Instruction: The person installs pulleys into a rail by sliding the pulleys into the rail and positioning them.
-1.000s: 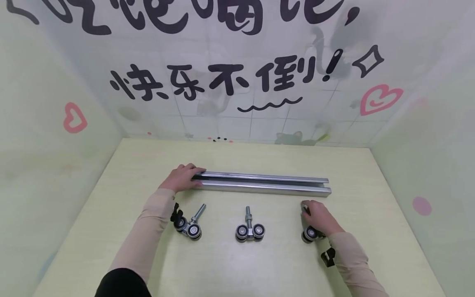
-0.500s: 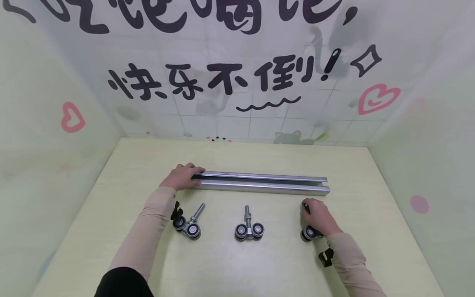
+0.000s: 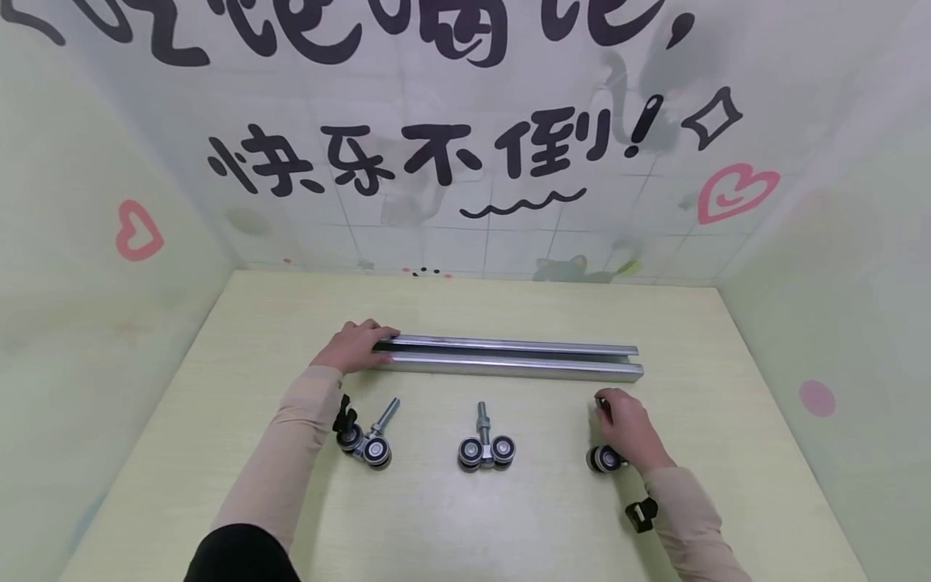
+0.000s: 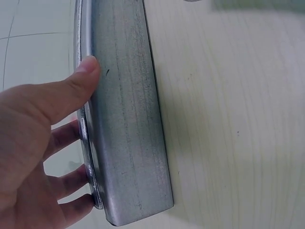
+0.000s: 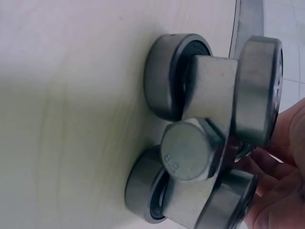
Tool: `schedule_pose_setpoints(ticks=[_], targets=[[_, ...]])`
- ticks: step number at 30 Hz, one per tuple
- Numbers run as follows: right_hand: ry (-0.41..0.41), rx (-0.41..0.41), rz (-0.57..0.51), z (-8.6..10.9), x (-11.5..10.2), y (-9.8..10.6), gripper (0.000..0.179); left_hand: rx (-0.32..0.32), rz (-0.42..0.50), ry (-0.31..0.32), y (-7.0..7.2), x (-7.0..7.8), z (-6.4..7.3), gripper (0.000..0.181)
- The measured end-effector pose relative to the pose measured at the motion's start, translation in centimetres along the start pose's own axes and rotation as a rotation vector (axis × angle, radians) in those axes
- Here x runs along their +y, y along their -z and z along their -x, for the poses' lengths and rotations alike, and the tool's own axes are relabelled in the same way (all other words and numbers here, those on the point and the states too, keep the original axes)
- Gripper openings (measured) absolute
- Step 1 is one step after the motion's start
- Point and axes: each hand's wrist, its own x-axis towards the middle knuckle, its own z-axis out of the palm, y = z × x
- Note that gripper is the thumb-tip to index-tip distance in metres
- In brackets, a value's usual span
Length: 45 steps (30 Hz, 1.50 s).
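A silver C-shaped metal rail [image 3: 509,368] lies across the table with its slot facing up. My left hand [image 3: 352,346] grips its left end. In the left wrist view, the thumb [image 4: 88,71] lies on the near lip and the fingers reach the far lip. My right hand [image 3: 631,428] holds a roller trolley [image 3: 605,458] by its bolt, which the fingers mostly hide. The right wrist view shows the trolley's wheels [image 5: 257,90] and hex bolt head [image 5: 188,150] up close. Two similar trolleys lie in front of the rail, a middle one [image 3: 486,449] and a left one [image 3: 367,444].
The pale wooden table [image 3: 465,517] is bounded by a printed back wall [image 3: 436,242] and side walls [image 3: 836,323]. The left trolley lies close beside the left forearm [image 3: 294,428], near a black wrist strap.
My right hand has shifted slightly to the right, leaving a little more of the trolley's wheels showing. The left hand and the rail stay put; the head view has drifted slightly.
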Motion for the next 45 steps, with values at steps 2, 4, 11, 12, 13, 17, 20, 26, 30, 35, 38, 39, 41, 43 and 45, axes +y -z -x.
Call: schedule_pose_setpoints(ticks=[2, 4, 11, 12, 13, 17, 20, 26, 30, 35, 38, 39, 41, 43, 45], targets=[[-0.008, 0.018, -0.007, 0.2, 0.0, 0.1, 0.017, 0.001, 0.0, -0.001, -0.1, -0.1, 0.0, 0.052], [-0.014, 0.038, -0.015, 0.4, -0.1, 0.3, 0.018, 0.002, 0.002, 0.002, -0.2, -0.2, -0.1, 0.051], [-0.018, 0.097, -0.041, 1.1, -0.3, 0.9, 0.021, 0.002, -0.005, 0.007, -0.5, -0.5, -0.4, 0.052], [-0.019, 0.102, -0.045, 1.2, -0.4, 0.9, 0.021, 0.001, -0.006, 0.006, -0.5, -0.5, -0.4, 0.052], [-0.017, 0.106, -0.048, 1.3, -0.5, 1.0, 0.021, 0.0, -0.007, 0.004, -0.5, -0.5, -0.4, 0.052], [-0.008, 0.144, -0.058, 1.5, -0.7, 1.2, 0.021, 0.0, -0.006, 0.001, -0.4, -0.5, -0.4, 0.052], [-0.003, 0.18, -0.068, 1.7, -0.8, 1.3, 0.021, -0.001, -0.003, 0.004, -0.4, -0.5, -0.5, 0.052], [0.01, 0.235, -0.102, 2.1, -1.0, 1.5, 0.023, -0.003, -0.005, 0.008, -0.5, -0.5, -0.5, 0.052], [0.013, 0.266, -0.112, 2.3, -1.1, 1.7, 0.023, -0.004, 0.002, 0.01, -0.4, -0.4, -0.5, 0.052], [0.006, 0.287, -0.116, 2.8, -1.3, 1.6, 0.022, -0.003, 0.009, 0.001, -0.4, -0.5, -0.5, 0.053], [0.016, 0.295, -0.131, 3.1, -1.5, 1.4, 0.023, -0.005, 0.015, 0.004, -0.3, -0.5, -0.5, 0.053], [0.021, 0.299, -0.136, 3.2, -1.5, 1.3, 0.023, -0.005, 0.014, 0.004, -0.3, -0.5, -0.5, 0.053], [0.031, 0.308, -0.138, 3.3, -1.5, 1.2, 0.024, -0.006, 0.011, 0.004, -0.2, -0.5, -0.4, 0.053], [0.043, 0.319, -0.137, 3.4, -1.5, 1.1, 0.025, -0.006, 0.008, 0.0, -0.1, -0.5, -0.4, 0.053], [0.057, 0.326, -0.133, 3.3, -1.6, 1.1, 0.026, -0.006, 0.006, -0.002, -0.1, -0.5, -0.3, 0.053]])
